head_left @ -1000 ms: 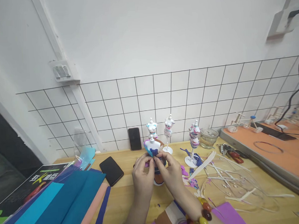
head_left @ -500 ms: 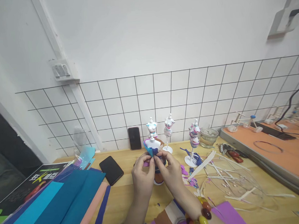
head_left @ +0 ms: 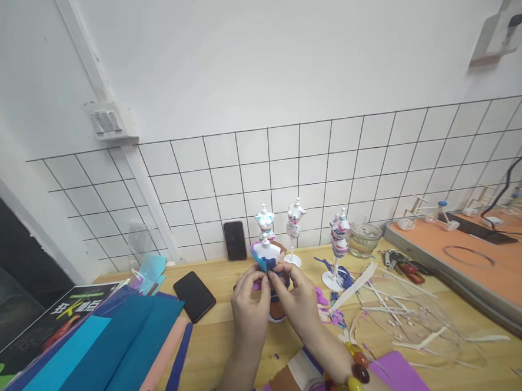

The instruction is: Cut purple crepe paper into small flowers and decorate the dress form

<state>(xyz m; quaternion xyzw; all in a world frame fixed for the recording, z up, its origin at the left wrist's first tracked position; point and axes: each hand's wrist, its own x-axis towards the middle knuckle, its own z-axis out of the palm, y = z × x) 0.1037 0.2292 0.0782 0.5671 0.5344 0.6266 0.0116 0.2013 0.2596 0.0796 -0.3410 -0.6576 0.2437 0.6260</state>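
Observation:
A small white dress-form mannequin (head_left: 265, 250) stands upright on the wooden table in front of me, wrapped in blue, purple and brown crepe paper. My left hand (head_left: 250, 296) pinches the blue crepe paper (head_left: 267, 264) at its chest between thumb and forefinger. From the other side my right hand (head_left: 297, 290) pinches the same paper, the two thumbs almost meeting. Both hands hide much of the form's lower body. Behind it stand more mini mannequins, one (head_left: 265, 220) directly at the back, one (head_left: 295, 229) to its right and one (head_left: 339, 238) farther right.
Crepe paper sheets (head_left: 120, 351) lie at the left beside a black phone (head_left: 194, 296). Another phone (head_left: 235, 241) leans on the wall. Right of my hands are paper scraps (head_left: 338, 317), a glass bowl (head_left: 364, 239), keys (head_left: 402, 265), tangled strips (head_left: 409, 310) and an orange board (head_left: 477, 265).
Almost nothing differs. Both hands keep their pinch on the blue crepe paper at the mannequin's chest, with only a tiny shift of the fingers.

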